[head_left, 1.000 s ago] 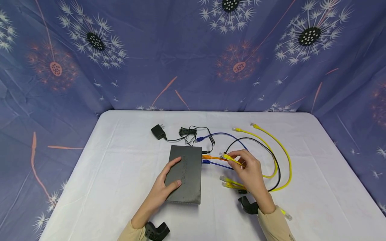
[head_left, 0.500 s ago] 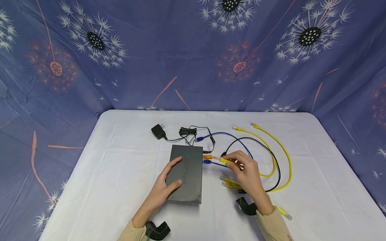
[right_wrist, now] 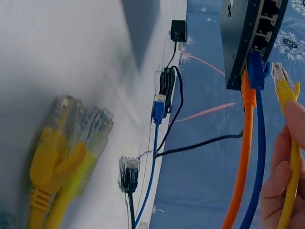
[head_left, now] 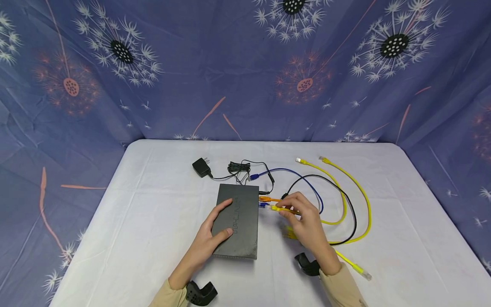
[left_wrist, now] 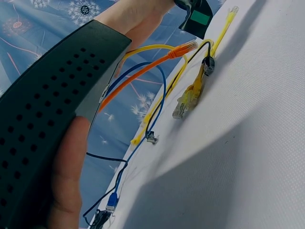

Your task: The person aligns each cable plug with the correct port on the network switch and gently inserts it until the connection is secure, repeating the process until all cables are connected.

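Note:
A dark grey TP-Link network switch (head_left: 247, 221) is gripped by my left hand (head_left: 207, 238), whose thumb and a finger lie across its top. Its port side faces right. An orange plug (right_wrist: 248, 93) and a blue plug (right_wrist: 256, 71) sit in neighbouring ports. My right hand (head_left: 304, 221) pinches a yellow Ethernet cable (right_wrist: 288, 191) just behind its clear-tipped plug (right_wrist: 284, 83). That plug is beside the blue one, near the open ports (right_wrist: 268, 26) but apart from them in the right wrist view. Some left fingers are hidden beneath the switch.
Behind the switch are a black power adapter (head_left: 201, 167) and its bundled cord (head_left: 238, 167). A loose blue plug (head_left: 254, 177) lies near them. Several yellow cables (head_left: 366, 204) and a black cable (head_left: 350, 204) curve over the white table, right of the switch.
My right hand has moved left and slightly towards me, bringing the yellow plug from beyond the orange cable to beside the blue plug. The switch has shifted slightly right with my left hand.

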`<state>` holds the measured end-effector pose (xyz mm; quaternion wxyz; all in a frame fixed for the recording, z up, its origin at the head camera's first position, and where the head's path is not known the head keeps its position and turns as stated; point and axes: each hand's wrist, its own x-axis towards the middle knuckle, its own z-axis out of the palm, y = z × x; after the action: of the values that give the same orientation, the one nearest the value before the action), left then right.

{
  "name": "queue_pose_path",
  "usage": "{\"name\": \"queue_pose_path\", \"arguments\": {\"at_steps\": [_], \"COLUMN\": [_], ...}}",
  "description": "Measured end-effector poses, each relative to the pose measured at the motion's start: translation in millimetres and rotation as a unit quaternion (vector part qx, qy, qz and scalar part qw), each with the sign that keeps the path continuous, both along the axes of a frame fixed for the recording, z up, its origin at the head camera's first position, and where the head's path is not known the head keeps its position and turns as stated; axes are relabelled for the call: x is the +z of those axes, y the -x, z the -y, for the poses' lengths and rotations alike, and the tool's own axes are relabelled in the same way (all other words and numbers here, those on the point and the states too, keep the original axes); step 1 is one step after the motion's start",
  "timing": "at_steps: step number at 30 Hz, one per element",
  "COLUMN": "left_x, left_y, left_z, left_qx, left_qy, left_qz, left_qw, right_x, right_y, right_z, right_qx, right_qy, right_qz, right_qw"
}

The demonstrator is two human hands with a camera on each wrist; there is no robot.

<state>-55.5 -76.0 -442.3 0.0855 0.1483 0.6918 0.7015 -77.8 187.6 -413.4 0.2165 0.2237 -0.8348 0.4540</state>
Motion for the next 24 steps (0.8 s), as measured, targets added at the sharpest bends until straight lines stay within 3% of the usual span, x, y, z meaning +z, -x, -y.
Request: {"name": "queue_pose_path", "arguments": {"at_steps": [24], "left_x": [3.3], "left_y": [0.1], "left_z": [-1.4], "left_qx": [0.007], "left_qy": [0.004], "left_qz": [-0.002], "left_qw": [1.0], "right_x": [-2.2], "right_y": [2.0], "right_z": [10.0], "right_qx": [0.028], "right_qy": [-0.019], "right_qz": [-0.041], "right_qw": [0.9986]}}
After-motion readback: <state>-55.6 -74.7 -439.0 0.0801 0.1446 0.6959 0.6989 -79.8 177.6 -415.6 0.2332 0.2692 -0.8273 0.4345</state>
